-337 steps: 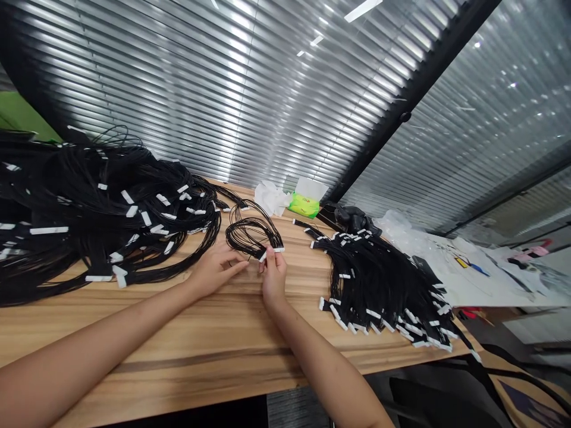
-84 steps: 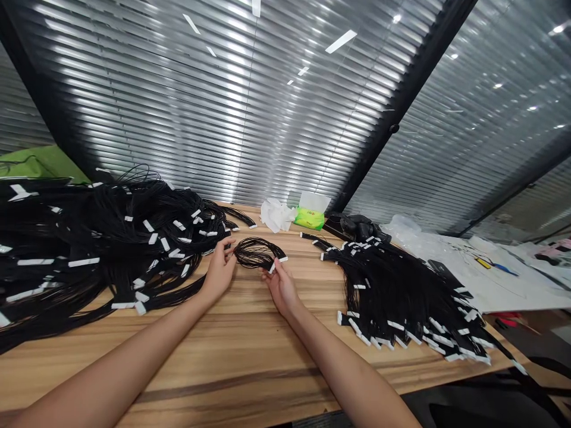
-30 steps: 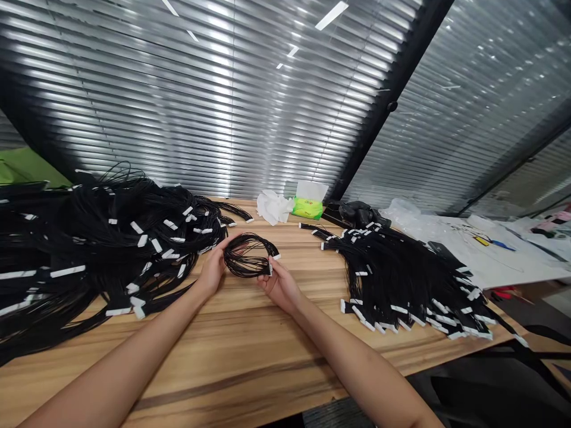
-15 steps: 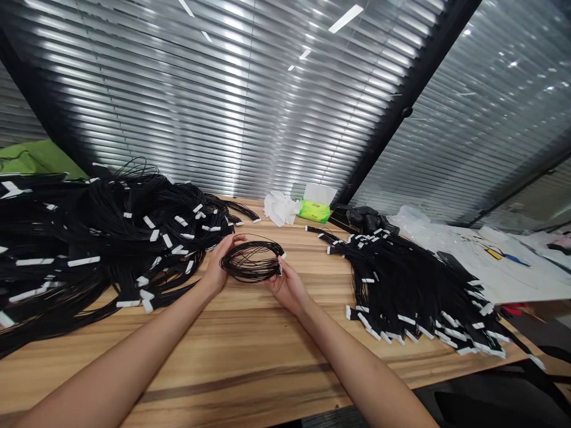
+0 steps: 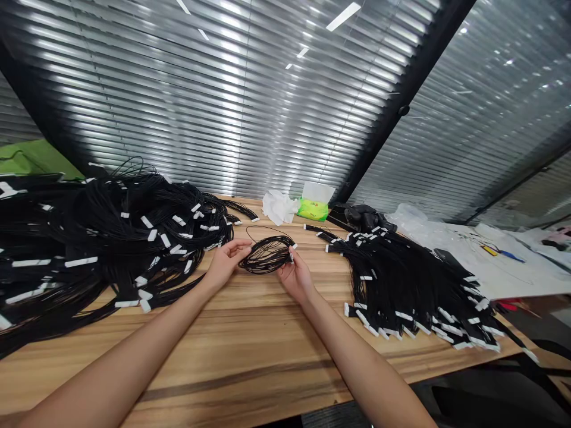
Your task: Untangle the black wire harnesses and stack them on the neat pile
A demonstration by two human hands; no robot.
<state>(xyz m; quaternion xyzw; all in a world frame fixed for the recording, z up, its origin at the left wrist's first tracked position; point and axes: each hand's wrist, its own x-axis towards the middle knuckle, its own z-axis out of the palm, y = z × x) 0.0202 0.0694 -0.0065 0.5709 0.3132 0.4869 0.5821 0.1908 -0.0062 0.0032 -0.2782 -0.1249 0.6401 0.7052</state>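
A looped bundle of thin black wires (image 5: 266, 255) with small white connectors hangs between my hands over the table. My right hand (image 5: 297, 279) grips its right end beside the connectors, thumb on top. My left hand (image 5: 226, 261) pinches at the bundle's left edge with thumb and fingers; the fingertips are partly hidden by the wires. A single loose wire arcs above the coil near my left fingers.
A large heap of black wire bundles (image 5: 111, 238) with white connectors lies left; a flatter pile (image 5: 401, 285) lies right. Behind stand crumpled tissue (image 5: 280, 206) and a green tissue pack (image 5: 313, 209). A white surface (image 5: 513, 273) with plastic bags adjoins at right.
The wire coil has moved slightly right and away and looks narrower. My left hand has shifted right, its fingers now at the coil's edge; the loose wire stands out more.
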